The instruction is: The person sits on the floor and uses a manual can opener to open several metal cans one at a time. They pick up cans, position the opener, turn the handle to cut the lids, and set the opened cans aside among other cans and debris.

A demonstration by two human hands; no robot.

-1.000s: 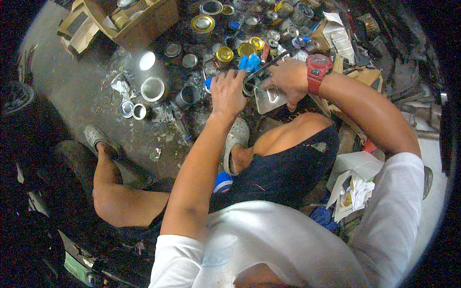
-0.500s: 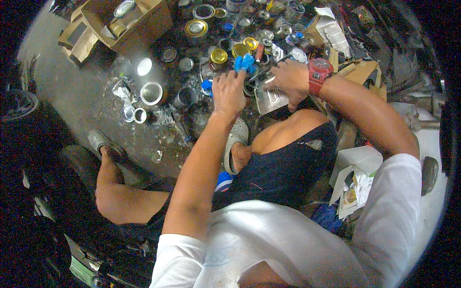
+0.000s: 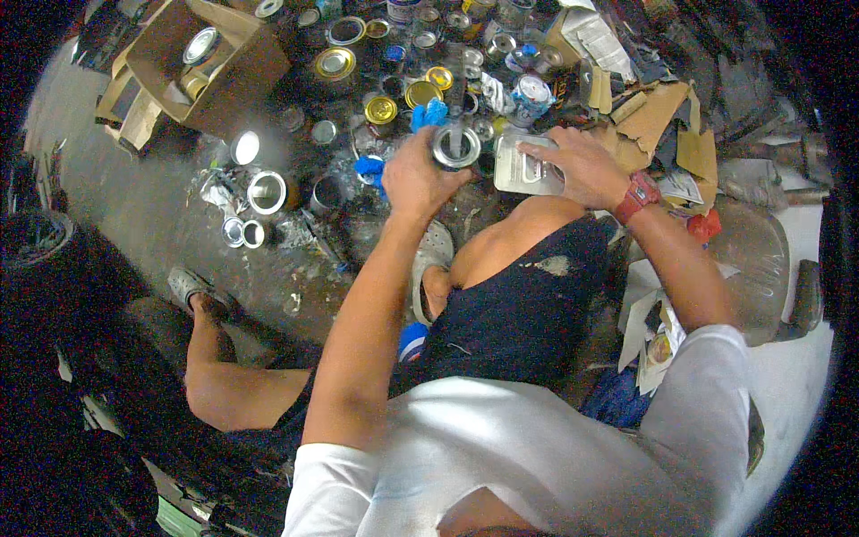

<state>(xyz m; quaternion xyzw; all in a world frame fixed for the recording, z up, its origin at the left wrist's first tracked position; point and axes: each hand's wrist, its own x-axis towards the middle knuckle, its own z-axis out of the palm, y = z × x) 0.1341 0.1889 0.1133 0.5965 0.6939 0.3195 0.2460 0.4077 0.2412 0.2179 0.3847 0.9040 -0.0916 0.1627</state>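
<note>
My left hand (image 3: 419, 179) is wrapped round an open tin can (image 3: 455, 149) with a shiny metal rim. A thin flat strip shows at the can's mouth; whether it is a stick or a blade I cannot tell. Just to the right, my right hand (image 3: 586, 167) grips a pale rectangular metal tin (image 3: 523, 166) by its side, close beside the can. A crumpled blue piece (image 3: 429, 114) lies just beyond my left hand, and another blue piece (image 3: 369, 168) is at its left.
Several paint cans and gold lids (image 3: 380, 110) crowd the floor ahead. An open cardboard box (image 3: 228, 85) stands at the far left. Small open cans (image 3: 267, 192) sit on the stained floor to the left. Torn cardboard (image 3: 658, 121) lies at the right, near a pale stool (image 3: 747, 268).
My left hand has come to hold the open can. My right hand has turned the rectangular tin and brought it beside that can. The whole view has shifted slightly.
</note>
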